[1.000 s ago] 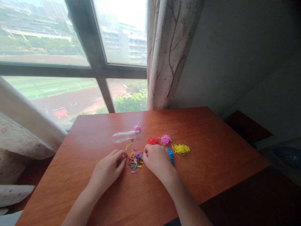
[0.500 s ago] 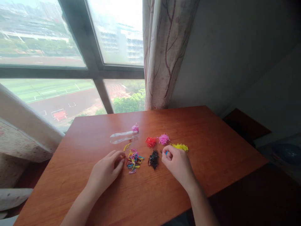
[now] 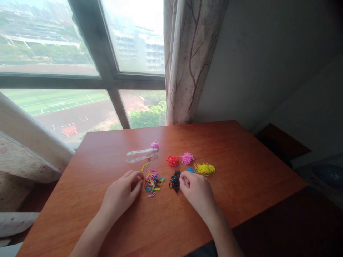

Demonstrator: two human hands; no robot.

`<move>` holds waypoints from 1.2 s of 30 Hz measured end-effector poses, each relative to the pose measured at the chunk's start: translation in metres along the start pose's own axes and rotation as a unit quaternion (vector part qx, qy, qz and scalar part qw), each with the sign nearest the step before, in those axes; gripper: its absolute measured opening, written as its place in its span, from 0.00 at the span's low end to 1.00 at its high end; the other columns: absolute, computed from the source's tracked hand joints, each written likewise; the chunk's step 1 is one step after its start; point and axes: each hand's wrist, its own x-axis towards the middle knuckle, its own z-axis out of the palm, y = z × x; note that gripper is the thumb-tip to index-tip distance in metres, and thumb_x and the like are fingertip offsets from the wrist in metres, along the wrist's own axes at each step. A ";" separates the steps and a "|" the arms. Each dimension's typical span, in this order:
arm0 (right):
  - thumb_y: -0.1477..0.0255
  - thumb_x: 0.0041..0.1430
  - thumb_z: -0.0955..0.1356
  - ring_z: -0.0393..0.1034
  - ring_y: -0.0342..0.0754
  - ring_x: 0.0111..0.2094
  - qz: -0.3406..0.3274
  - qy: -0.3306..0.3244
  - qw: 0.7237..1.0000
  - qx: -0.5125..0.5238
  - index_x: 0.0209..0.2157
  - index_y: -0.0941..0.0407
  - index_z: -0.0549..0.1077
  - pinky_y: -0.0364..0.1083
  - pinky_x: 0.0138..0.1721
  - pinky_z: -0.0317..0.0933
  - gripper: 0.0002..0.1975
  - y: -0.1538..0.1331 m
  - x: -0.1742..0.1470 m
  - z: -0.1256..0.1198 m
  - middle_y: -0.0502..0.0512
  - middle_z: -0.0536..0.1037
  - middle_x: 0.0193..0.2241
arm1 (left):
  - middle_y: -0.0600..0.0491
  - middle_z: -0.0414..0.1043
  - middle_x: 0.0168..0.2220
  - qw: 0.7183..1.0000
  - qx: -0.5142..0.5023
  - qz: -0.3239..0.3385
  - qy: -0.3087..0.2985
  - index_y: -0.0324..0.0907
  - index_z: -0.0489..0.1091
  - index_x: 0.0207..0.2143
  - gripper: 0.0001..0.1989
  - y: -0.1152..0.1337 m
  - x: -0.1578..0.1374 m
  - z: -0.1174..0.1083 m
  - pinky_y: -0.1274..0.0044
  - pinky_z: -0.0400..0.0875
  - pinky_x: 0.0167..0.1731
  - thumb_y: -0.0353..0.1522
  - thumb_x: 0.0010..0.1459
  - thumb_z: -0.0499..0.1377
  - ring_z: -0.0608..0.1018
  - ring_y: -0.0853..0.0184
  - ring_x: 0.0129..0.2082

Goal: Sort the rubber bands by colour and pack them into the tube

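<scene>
— Where are the hands?
— The left hand [image 3: 124,189], left of lower centre, curls its fingers toward its thumb beside the mixed pile of bands [image 3: 153,181]; I can't tell whether it grips one. The right hand [image 3: 198,188], right of lower centre, has fingertips drawn together at the right edge of the black pile [image 3: 174,182]; I can't tell what's in them.
— What crowds them?
— The blue pile [image 3: 191,170], partly hidden behind the right hand. The red pile [image 3: 172,161], pink pile [image 3: 187,157] and yellow pile [image 3: 204,169] lie higher in the frame. A strip of wood separates mixed from black.
— Farther out?
— A clear bottle [image 3: 139,155] lies above the mixed pile. The table [image 3: 252,164] runs on past the yellow pile to its slanting right edge.
</scene>
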 end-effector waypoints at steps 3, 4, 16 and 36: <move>0.74 0.60 0.67 0.66 0.43 0.25 0.002 -0.016 1.000 -0.025 0.29 0.52 0.75 0.42 0.27 0.46 0.07 -0.004 0.005 0.002 0.47 0.75 0.22 | 0.55 0.75 0.39 1.000 -0.001 -0.001 -0.002 0.48 0.70 0.39 0.10 0.001 -0.001 -0.001 0.77 0.66 0.33 0.37 0.62 0.50 0.78 0.65 0.35; 0.74 0.61 0.67 0.67 0.43 0.25 0.002 -0.022 0.999 -0.030 0.30 0.52 0.75 0.42 0.27 0.46 0.07 -0.005 0.006 0.003 0.47 0.75 0.23 | 0.55 0.75 0.39 1.000 -0.003 -0.001 -0.004 0.48 0.70 0.39 0.10 0.001 -0.001 -0.001 0.77 0.66 0.33 0.37 0.62 0.50 0.78 0.65 0.36; 0.74 0.62 0.65 0.69 0.43 0.27 -0.011 -0.013 1.000 -0.008 0.31 0.52 0.76 0.41 0.29 0.50 0.09 0.002 0.005 -0.002 0.48 0.77 0.25 | 0.55 0.74 0.38 1.000 -0.010 -0.004 -0.001 0.49 0.70 0.39 0.10 0.001 -0.002 0.000 0.77 0.66 0.32 0.37 0.62 0.50 0.77 0.65 0.35; 0.75 0.64 0.65 0.76 0.48 0.32 -0.019 -0.060 0.998 -0.015 0.39 0.52 0.73 0.42 0.28 0.52 0.05 -0.053 -0.028 0.054 0.51 0.81 0.32 | 0.51 0.72 0.38 1.000 0.005 0.011 -0.014 0.46 0.70 0.37 0.10 0.008 -0.017 0.005 0.75 0.68 0.37 0.32 0.63 0.48 0.76 0.63 0.37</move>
